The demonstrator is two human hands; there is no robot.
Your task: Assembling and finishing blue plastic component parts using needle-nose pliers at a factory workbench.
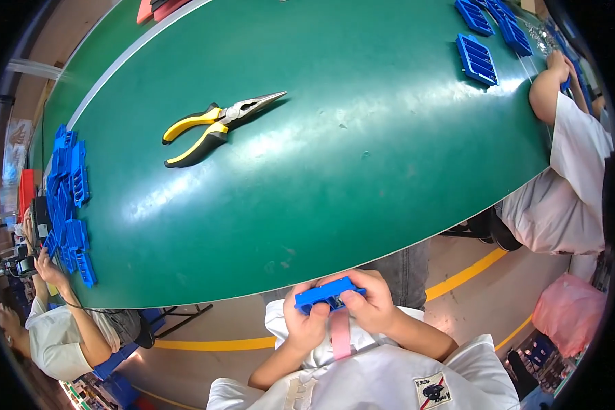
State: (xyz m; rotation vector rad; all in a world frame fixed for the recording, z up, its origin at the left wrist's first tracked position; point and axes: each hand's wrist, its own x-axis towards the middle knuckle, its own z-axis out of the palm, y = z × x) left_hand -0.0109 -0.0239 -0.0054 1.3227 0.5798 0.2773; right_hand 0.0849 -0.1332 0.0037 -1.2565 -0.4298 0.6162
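Note:
A blue plastic slotted case (321, 294) is held between both hands, just off the table's near edge and close to my body. My left hand (306, 325) grips its left end, the thumb pressed on the near side. At the right end my right hand (376, 304) closes round it, with the thumb on its face near a small opening. Small metallic details show in that opening, too tiny to make out. Needle-nose pliers (222, 126) with yellow-and-black handles lie on the green table (307, 205), jaws slightly apart and pointing right.
Piled blue slotted cases (65, 198) line the table's left end, beside a co-worker's hand (50, 268). More blue cases (477, 60) lie at the far right, near another person's hands (559, 65). Red objects (158, 9) sit at the far left edge.

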